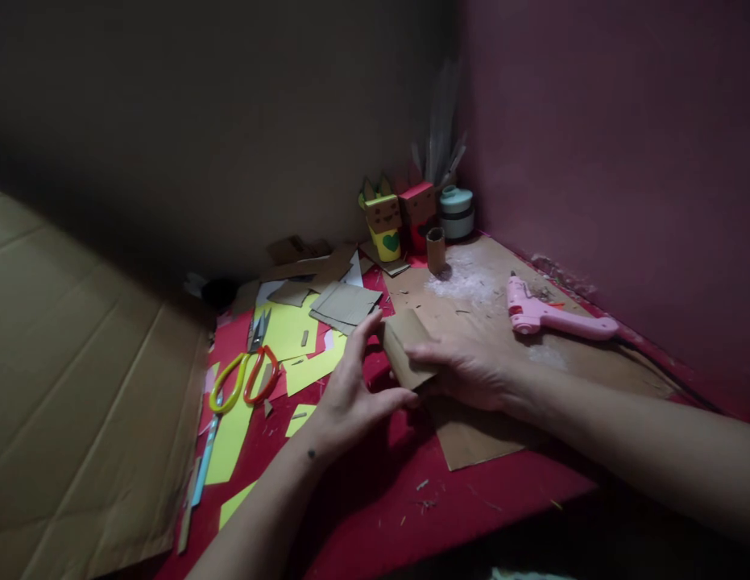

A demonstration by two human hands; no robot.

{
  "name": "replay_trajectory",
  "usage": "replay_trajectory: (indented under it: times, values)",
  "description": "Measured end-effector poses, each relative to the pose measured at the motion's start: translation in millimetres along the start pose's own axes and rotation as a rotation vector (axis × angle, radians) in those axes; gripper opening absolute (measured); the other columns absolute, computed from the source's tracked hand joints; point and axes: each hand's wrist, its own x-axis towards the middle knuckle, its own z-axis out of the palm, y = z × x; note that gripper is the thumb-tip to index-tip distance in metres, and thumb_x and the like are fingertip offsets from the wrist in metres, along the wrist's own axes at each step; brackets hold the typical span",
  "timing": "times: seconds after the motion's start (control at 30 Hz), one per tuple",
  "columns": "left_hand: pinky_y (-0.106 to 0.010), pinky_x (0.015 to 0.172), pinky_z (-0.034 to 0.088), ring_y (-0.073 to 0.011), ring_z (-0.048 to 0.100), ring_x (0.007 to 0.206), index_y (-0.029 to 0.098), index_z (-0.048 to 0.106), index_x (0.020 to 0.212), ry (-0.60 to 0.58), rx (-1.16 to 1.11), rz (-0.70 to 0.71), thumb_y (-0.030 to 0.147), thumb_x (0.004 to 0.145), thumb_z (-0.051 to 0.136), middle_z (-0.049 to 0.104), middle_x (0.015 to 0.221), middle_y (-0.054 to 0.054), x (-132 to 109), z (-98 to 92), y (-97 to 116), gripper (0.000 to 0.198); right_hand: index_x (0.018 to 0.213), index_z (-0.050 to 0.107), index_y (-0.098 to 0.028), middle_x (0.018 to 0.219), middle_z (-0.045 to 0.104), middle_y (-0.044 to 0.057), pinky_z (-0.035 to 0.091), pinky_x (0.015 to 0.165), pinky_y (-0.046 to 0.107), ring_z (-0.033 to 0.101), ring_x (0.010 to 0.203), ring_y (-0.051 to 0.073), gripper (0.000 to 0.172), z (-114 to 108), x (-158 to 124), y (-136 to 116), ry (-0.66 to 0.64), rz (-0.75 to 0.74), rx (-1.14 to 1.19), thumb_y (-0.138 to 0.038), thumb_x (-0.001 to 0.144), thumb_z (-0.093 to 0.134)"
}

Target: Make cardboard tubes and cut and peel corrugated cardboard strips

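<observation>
Above the front of the red table, a small folded brown cardboard piece is held tilted between my hands. My right hand grips its right side, with the thumb on the upper face and the other fingers mostly hidden. On its left, my left hand curves around the piece. The left index finger touches the far end and the thumb the near end, with a gap at the palm. Beneath my right hand lies a flat cardboard sheet. Just beyond my left hand are stacked grey-brown cardboard squares.
A pink glue gun lies at right, its cord along the wall. Scissors, a light-blue pen-like stick and yellow paper are at left, beside a large cardboard panel. Behind stand a cardboard tube, yellow figure, red figure and lidded container.
</observation>
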Motion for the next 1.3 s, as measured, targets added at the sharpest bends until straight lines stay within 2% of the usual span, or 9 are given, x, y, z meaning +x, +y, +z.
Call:
replay_trajectory:
  times: [0.17,0.27,0.4,0.5,0.63,0.77,1.0,1.17,1.3]
  values:
    - [-0.046,0.108,0.028,-0.0287,0.035,0.129,0.037,0.02,0.142,0.075,0.285,0.322,0.017,0.074,0.071,0.036,0.142,-0.006,-5.5,0.1,2.9,0.088,0.102,0.059,-0.016,0.081,0.061,0.002,0.047,0.071,0.031,0.058,0.074,0.016,0.037,1.9,-8.1,-9.2,-0.058,-0.121,-0.271,-0.02,0.068,0.072]
    - [-0.046,0.109,0.026,-0.0293,0.03,0.133,0.039,0.019,0.142,0.062,0.314,0.378,0.016,0.075,0.069,0.032,0.146,-0.005,-8.4,0.1,8.7,0.087,0.098,0.06,-0.017,0.083,0.06,0.001,0.045,0.072,0.03,0.056,0.078,0.016,0.035,3.2,-10.4,-13.8,-0.006,-0.194,-0.404,-0.022,0.067,0.075]
    - [-0.045,0.11,0.027,-0.0307,0.024,0.136,0.039,0.016,0.143,0.045,0.123,0.268,0.018,0.07,0.074,0.023,0.15,-0.005,-10.8,-3.3,13.7,0.096,0.09,0.061,-0.018,0.075,0.06,-0.002,0.045,0.064,0.028,0.054,0.07,0.014,0.032,6.7,-12.4,-16.5,0.101,-0.231,-0.569,-0.02,0.063,0.078]
    - [-0.043,0.11,0.028,-0.0284,0.032,0.133,0.038,0.02,0.142,0.051,-0.112,0.15,0.019,0.07,0.075,0.032,0.146,-0.005,-9.8,-5.2,14.5,0.093,0.089,0.063,-0.019,0.072,0.06,-0.003,0.045,0.062,0.028,0.055,0.068,0.015,0.03,10.5,-14.0,-16.6,0.145,-0.244,-0.614,-0.02,0.063,0.078]
    - [-0.04,0.105,0.034,-0.0271,0.046,0.122,0.026,0.05,0.128,-0.019,-0.303,-0.007,0.022,0.072,0.073,0.052,0.13,-0.007,-7.1,-2.3,16.4,0.061,0.09,0.067,-0.018,0.081,0.065,-0.001,0.047,0.075,0.031,0.059,0.079,0.017,0.026,14.6,-14.4,-13.4,0.09,-0.22,-0.623,-0.024,0.066,0.076]
    - [-0.037,0.097,0.042,-0.0241,0.056,0.107,0.021,0.067,0.105,0.052,-0.294,-0.047,0.024,0.076,0.07,0.064,0.11,-0.006,-7.9,4.5,18.8,0.029,0.104,0.067,-0.018,0.098,0.068,0.002,0.044,0.091,0.036,0.059,0.098,0.021,0.034,12.9,-13.9,-10.0,-0.037,-0.222,-0.644,-0.025,0.072,0.072]
    - [-0.032,0.095,0.043,-0.0217,0.054,0.11,0.021,0.071,0.097,0.043,-0.268,-0.055,0.024,0.078,0.068,0.062,0.114,-0.005,-12.9,11.3,24.8,0.02,0.121,0.06,-0.023,0.107,0.067,0.002,0.041,0.097,0.037,0.058,0.106,0.02,0.048,2.3,-12.8,-17.2,-0.349,-0.219,-0.677,-0.025,0.074,0.072]
    - [-0.032,0.094,0.044,-0.0206,0.056,0.108,0.022,0.07,0.099,0.059,-0.317,-0.082,0.026,0.079,0.067,0.061,0.115,-0.004,-13.6,13.6,25.8,0.021,0.112,0.065,-0.022,0.1,0.068,0.001,0.047,0.088,0.032,0.061,0.098,0.017,0.04,9.9,-12.8,-12.5,-0.217,-0.257,-0.614,-0.02,0.074,0.072]
    - [-0.035,0.092,0.046,-0.021,0.058,0.103,0.02,0.066,0.105,0.051,-0.405,-0.16,0.025,0.079,0.067,0.064,0.11,-0.006,-12.8,13.4,26.6,0.027,0.114,0.064,-0.022,0.097,0.068,0.002,0.048,0.085,0.031,0.061,0.093,0.016,0.036,11.8,-13.8,-8.9,-0.209,-0.247,-0.589,-0.019,0.079,0.067]
